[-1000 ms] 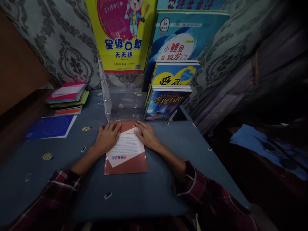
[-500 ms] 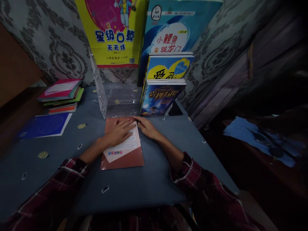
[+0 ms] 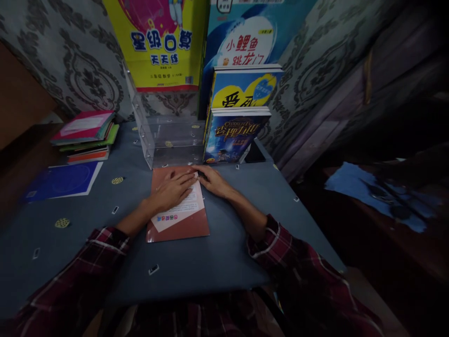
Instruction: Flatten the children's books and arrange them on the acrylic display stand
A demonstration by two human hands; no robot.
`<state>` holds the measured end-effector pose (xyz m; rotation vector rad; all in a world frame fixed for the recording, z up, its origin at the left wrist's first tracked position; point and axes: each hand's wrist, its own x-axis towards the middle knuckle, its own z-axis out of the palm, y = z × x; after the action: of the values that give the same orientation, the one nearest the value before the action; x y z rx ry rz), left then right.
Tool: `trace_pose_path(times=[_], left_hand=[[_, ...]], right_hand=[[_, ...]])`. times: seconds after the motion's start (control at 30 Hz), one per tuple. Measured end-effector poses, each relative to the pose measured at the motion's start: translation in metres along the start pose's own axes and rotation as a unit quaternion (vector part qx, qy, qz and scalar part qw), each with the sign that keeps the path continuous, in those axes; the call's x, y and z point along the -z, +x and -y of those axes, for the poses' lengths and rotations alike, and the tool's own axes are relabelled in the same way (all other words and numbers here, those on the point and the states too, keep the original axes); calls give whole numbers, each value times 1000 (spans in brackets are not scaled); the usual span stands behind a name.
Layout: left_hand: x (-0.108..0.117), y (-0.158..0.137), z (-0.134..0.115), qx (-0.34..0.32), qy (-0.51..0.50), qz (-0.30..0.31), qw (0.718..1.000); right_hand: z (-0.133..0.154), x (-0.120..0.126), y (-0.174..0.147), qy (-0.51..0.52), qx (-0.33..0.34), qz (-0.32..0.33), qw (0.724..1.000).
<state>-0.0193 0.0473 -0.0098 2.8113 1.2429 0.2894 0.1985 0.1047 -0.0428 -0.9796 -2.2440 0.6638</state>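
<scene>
A reddish-brown booklet with a pale printed panel lies flat on the table, its print upside down to me. My left hand rests palm down across its upper part, fingers stretched out toward the top right corner. At that corner, my right hand lies on its side with fingers reaching over the edge. The fingertips of both hands nearly meet there, and a small gap shows between my right thumb and forefinger. Part of the panel's text is hidden under my left hand.
Behind the booklet stands a clear acrylic rack holding a yellow workbook, a teal book and a dark blue book. Left are a stack of books and a blue booklet. A dark flat object lies behind right.
The view has tilted slightly, so the rack and books sit a little higher in the picture. My hands stay at the booklet's upper part with hardly any shift.
</scene>
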Motion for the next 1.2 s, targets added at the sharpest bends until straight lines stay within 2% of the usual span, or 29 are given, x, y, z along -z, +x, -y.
trace_pose_path(times=[0.13, 0.23, 0.57, 0.8, 0.9, 0.97, 1.07, 1.2], left_hand=[[0, -3, 1, -74, -27, -23, 997], [0, -6, -1, -95, -42, -41, 994], [2, -11, -24, -62, -20, -15, 998], [3, -9, -20, -51, -56, -16, 997], [5, -6, -16, 14, -28, -27, 999], [9, -4, -14, 105, 22, -32, 994], [16, -6, -10, 234, 111, -29, 965], [23, -11, -7, 302, 152, -5, 941]], right_hand=[[-6, -3, 1, 18, 10, -10, 1000], [-9, -4, 1, 26, 24, -17, 999], [-6, -5, 1, 16, 34, -15, 999], [-5, -7, 1, 2, 20, -28, 999], [-4, -7, 0, 12, 11, -40, 999], [-4, -6, 0, 14, 6, -44, 999], [-4, -7, 0, 8, -3, -46, 999], [-4, -8, 1, 3, -2, -42, 999]])
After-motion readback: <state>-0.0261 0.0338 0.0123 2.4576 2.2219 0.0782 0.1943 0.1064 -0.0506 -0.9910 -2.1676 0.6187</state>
